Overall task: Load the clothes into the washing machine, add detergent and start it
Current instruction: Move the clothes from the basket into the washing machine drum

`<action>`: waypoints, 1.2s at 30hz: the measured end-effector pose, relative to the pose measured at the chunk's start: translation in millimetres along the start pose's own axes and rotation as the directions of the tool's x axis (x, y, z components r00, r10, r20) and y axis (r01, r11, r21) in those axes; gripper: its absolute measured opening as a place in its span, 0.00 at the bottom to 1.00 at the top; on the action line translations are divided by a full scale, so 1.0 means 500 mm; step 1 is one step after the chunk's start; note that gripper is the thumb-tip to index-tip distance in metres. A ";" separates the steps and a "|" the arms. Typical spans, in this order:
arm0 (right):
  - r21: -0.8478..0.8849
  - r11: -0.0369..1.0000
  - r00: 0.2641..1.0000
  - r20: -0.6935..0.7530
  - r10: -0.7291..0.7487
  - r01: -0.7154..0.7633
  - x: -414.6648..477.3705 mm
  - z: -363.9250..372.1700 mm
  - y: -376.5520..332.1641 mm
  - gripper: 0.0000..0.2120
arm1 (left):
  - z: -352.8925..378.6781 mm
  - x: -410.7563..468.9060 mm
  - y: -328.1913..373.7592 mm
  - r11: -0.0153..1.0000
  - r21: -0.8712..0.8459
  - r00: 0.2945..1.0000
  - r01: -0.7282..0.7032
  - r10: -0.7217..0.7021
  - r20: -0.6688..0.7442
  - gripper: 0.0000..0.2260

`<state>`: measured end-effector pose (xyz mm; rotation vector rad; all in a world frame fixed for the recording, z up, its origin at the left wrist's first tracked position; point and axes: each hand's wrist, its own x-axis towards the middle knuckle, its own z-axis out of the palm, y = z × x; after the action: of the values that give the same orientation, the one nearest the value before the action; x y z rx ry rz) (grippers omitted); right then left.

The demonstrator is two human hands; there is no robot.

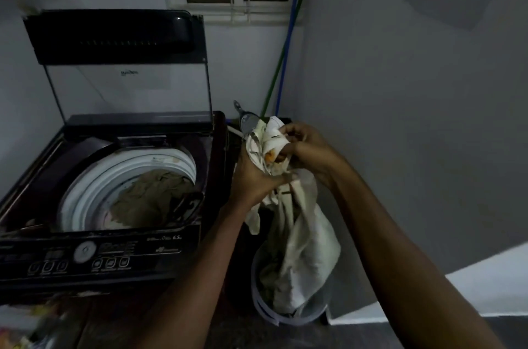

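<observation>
Head view, dim light. You have both hands on a pale cloth right of centre in the frame, held up above a round laundry basket at lower centre. Your left hand clamps the bunched upper part from below and your right hand pinches the top fold, fingers closed on the fabric; the rest trails down into the basket.

The washing machine fills the left half of the frame, lid raised upright, drum already holding a brownish heap of clothes. The control panel runs along the lower left.

Handling, as a judgement: the cloth looks light, limp and thin, with loose straps or strips hanging near your left hand. It will sag and snag rather than slip. Gather the hanging tail into the bunch before you swing it left, so nothing catches on the basket rim or the machine's edge.

Hard to make out: an orange patch inside the folds under your right hand, cloth print or something caught there, cannot tell. The basket's remaining contents are hidden beneath the cloth. No detergent is visible. Panel labels are unreadable. A metal object behind your hands is unclear; two broom handles lean in the corner.
</observation>
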<state>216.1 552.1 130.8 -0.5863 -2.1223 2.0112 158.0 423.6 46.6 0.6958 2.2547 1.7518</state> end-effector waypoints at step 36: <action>-0.064 0.996 0.938 -0.343 0.041 -0.067 0.037 -0.016 0.067 0.14 | -0.019 -0.009 0.001 0.989 -0.116 0.954 -0.087 0.116 0.275 0.50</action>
<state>208.1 567.0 95.9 -0.9395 -1.9932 1.7088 158.1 413.6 49.1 0.9860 1.9583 1.6760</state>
